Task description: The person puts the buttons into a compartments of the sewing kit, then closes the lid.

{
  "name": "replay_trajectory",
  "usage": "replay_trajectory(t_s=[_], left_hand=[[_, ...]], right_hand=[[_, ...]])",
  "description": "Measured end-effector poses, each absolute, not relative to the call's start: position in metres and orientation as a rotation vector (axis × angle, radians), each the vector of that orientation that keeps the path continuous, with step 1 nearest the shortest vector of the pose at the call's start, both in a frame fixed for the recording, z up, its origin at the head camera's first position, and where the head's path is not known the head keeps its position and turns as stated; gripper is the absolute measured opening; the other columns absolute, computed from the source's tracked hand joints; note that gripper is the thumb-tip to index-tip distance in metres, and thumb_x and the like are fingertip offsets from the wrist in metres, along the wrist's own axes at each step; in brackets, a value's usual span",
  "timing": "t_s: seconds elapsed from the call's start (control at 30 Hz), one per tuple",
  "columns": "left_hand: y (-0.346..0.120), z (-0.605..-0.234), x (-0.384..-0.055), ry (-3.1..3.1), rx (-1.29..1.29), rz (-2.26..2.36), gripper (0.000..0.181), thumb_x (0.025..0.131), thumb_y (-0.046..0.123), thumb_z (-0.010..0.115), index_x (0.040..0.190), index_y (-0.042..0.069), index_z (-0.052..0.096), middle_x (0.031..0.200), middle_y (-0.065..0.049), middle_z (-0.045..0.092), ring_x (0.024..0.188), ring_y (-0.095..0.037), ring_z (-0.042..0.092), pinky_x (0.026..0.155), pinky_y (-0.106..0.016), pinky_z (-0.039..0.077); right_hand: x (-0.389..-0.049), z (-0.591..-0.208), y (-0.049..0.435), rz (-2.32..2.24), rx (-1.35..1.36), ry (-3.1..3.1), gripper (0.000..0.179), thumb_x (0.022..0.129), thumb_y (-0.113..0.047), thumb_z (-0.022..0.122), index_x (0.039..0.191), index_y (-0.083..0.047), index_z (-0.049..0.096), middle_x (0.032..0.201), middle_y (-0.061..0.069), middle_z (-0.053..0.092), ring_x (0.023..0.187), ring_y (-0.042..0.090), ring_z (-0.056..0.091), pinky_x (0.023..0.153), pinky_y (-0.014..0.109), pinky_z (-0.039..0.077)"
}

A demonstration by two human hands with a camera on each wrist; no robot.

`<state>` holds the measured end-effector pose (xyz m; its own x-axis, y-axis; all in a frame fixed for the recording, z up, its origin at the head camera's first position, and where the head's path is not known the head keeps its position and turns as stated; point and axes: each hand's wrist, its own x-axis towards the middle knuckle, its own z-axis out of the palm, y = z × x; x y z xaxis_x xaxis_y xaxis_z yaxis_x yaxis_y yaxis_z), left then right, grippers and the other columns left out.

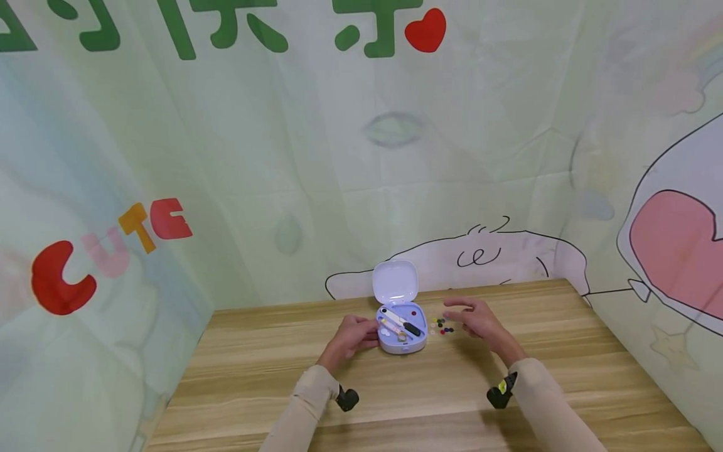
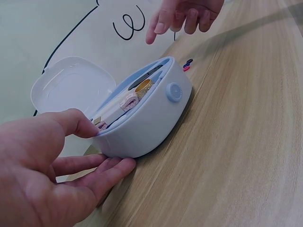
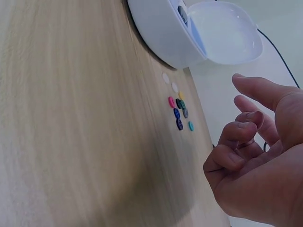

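Observation:
A pale blue-white sewing box stands on the table with its lid raised. My left hand holds its left side, the thumb at the rim and the other fingers low against the wall. Inside lie a black-handled tool, a rolled tape measure, a gold thimble and one red button. To the right of the box, several small buttons lie loose, among them a pink button and a navy button. Above them hovers my right hand, fingers loosely bent, holding nothing.
The wood-grain table meets a printed cloth backdrop just behind the box. The lid leans back close to that cloth. Black camera mounts sit at both wrists.

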<state>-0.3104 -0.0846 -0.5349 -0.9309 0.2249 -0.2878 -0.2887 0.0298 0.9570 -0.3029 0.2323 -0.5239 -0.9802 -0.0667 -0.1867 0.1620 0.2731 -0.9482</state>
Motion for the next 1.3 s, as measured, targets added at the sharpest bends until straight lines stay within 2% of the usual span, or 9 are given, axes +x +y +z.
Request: replay_trajectory(t_s=[0.13, 0.4, 0.77, 1.3], left_hand=[[-0.084, -0.535, -0.311, 1.969, -0.082, 1.948, 0.022, 0.095, 0.002, 0.062, 0.108, -0.016, 0.064, 0.091, -0.014, 0.072, 0.078, -0.020, 0.069, 0.079, -0.037, 0.065], [-0.085, -0.536, -0.311, 1.968, -0.077, 1.952, 0.023, 0.095, 0.001, 0.061, 0.109, -0.017, 0.064, 0.090, -0.015, 0.072, 0.078, -0.020, 0.069, 0.079, -0.037, 0.065], [-0.085, -0.535, -0.311, 1.978, -0.069, 1.940, 0.024, 0.095, 0.003, 0.062, 0.109, -0.016, 0.066, 0.087, -0.012, 0.072, 0.077, -0.018, 0.069, 0.077, -0.035, 0.065], [-0.084, -0.533, -0.311, 1.970, -0.072, 1.925, 0.022, 0.095, 0.003, 0.061, 0.106, -0.015, 0.065, 0.088, -0.013, 0.071, 0.076, -0.018, 0.069, 0.077, -0.034, 0.065]], right_hand=[[-0.301, -0.528, 0.236, -1.754, 0.140, 2.359, 0.043, 0.096, -0.025, 0.076, 0.134, -0.007, 0.067, 0.074, 0.003, 0.056, 0.053, 0.014, 0.038, 0.047, 0.025, 0.031], [-0.300, -0.538, 0.240, -1.746, 0.184, 2.359, 0.041, 0.094, -0.024, 0.077, 0.130, -0.006, 0.069, 0.074, 0.002, 0.057, 0.054, 0.014, 0.040, 0.048, 0.025, 0.031], [-0.296, -0.546, 0.240, -1.692, 0.221, 2.417, 0.032, 0.093, -0.019, 0.077, 0.120, -0.002, 0.073, 0.060, -0.002, 0.046, 0.051, 0.012, 0.038, 0.046, 0.023, 0.028], [-0.294, -0.549, 0.236, -1.622, 0.183, 2.499, 0.023, 0.087, -0.009, 0.079, 0.108, -0.001, 0.077, 0.055, -0.002, 0.045, 0.047, 0.011, 0.039, 0.045, 0.022, 0.030]])
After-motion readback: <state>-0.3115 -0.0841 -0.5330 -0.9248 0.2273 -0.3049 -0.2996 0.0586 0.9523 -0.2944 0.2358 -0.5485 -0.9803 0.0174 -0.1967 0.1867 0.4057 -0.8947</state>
